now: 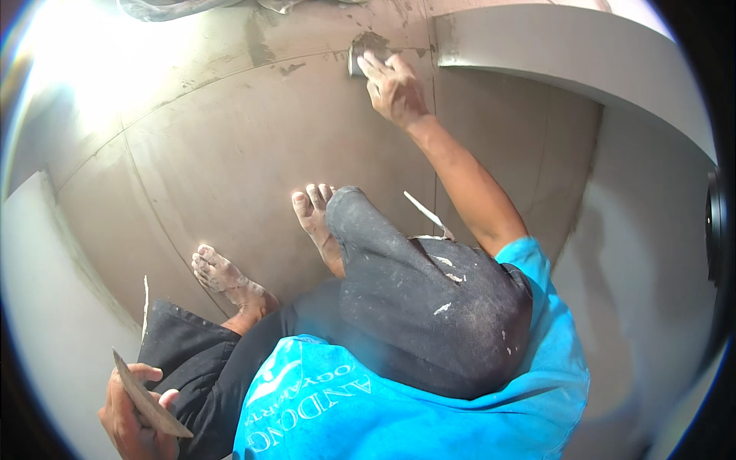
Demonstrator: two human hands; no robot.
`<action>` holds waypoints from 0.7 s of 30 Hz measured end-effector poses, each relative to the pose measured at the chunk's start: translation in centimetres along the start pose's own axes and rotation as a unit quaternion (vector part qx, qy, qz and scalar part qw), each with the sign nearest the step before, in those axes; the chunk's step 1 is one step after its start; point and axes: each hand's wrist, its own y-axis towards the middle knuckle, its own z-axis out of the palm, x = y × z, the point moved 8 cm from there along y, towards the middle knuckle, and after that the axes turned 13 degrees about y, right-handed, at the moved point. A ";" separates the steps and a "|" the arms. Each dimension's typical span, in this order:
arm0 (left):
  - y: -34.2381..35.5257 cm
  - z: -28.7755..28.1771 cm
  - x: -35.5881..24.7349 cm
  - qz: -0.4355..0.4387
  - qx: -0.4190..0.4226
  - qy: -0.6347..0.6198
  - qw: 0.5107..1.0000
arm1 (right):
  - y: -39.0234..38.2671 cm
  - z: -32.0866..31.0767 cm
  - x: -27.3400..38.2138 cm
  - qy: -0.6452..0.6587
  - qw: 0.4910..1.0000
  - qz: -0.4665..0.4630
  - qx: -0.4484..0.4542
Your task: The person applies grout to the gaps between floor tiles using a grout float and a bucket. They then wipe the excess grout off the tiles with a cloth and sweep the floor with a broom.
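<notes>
My right hand [399,93] reaches far ahead, its fingers pressed on a small flat scraper [355,61] with a pale edge. The scraper rests on the tiled floor [230,153], at a seam near where two joint lines meet. A dark wet smear [371,40] lies just beyond it. Low on the left, my left hand [126,418] grips a thin, flat, grey-brown plate [147,399], seen nearly edge-on and tilted. Whether anything lies on the plate's far side is hidden.
My dusty bare feet [222,276] stand on the large tiles. A curved pale ledge [552,38] juts out at the upper right, and white walls [69,307] close in both sides. Strong light glares at the upper left. A grey bundle [172,8] lies at the far edge.
</notes>
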 end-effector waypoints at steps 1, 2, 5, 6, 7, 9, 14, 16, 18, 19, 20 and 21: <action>-0.1 -0.2 0.0 -0.002 -0.007 -0.004 1.000 | 0.0 0.3 -0.9 0.025 0.997 0.061 0.030; 0.0 -0.3 0.0 -0.011 -0.003 0.013 1.000 | -0.3 1.0 -2.1 0.051 0.985 0.140 0.083; 0.2 -0.1 0.3 -0.029 0.013 0.024 0.999 | 0.2 -0.5 -4.0 0.021 0.964 0.259 -0.057; 0.4 0.0 0.1 -0.021 0.017 0.011 1.000 | 0.7 -1.6 -3.8 0.004 0.961 0.235 -0.143; 0.4 0.0 -0.1 -0.009 0.016 0.000 1.000 | 1.2 -0.8 -3.2 -0.005 0.966 0.214 -0.146; 0.4 0.3 0.1 -0.009 0.038 0.016 0.999 | 2.1 1.8 -2.8 0.021 0.974 0.216 -0.060; 0.4 0.2 0.7 -0.005 0.036 0.009 0.999 | 2.0 3.3 0.6 0.108 0.982 0.131 -0.078; 0.1 0.4 1.2 -0.038 0.037 -0.041 0.998 | 1.9 4.4 3.2 0.038 0.999 0.029 -0.002; 0.1 0.5 0.4 0.019 0.029 0.055 0.998 | 2.0 4.8 6.0 -0.053 0.992 -0.114 0.024; -0.1 0.7 0.0 0.043 0.025 0.104 0.993 | 2.2 6.3 5.0 0.028 0.992 -0.029 0.123; -0.2 0.6 0.4 0.014 0.017 0.091 0.996 | 2.8 5.3 5.2 0.045 0.997 -0.027 0.053; -0.4 0.8 0.8 -0.014 0.012 0.078 0.997 | 3.3 5.0 5.3 0.060 0.998 -0.020 0.022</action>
